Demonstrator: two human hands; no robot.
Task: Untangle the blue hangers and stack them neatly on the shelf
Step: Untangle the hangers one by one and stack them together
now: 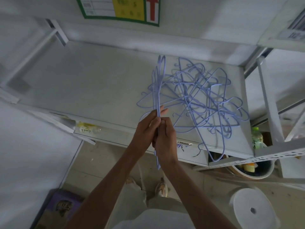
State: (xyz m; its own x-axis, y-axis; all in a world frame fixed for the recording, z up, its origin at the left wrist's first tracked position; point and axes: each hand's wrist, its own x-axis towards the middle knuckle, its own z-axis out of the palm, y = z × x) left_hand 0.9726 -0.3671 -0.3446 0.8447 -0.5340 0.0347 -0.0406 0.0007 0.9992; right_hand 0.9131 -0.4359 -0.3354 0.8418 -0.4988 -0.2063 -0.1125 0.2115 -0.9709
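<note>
I see a big white shelf in front of me, with a wall behind it and a green-edged sign with a red arrow up on that wall. On the right part of the shelf lies a messy pile of blue hangers, all hooked into each other, and it reaches from near the back edge to the front edge, where one hanger hangs over the front right corner. Down on the floor at the right is a round white lid, and near it a bowl with things in it under the shelf corner. A green bottle stands just past the right edge of the shelf. My two hands are together above the front edge. My left hand and my right hand both hold a thin bunch of hangers that stands on edge, pressed flat together, with fingers wrapped round the wires.
</note>
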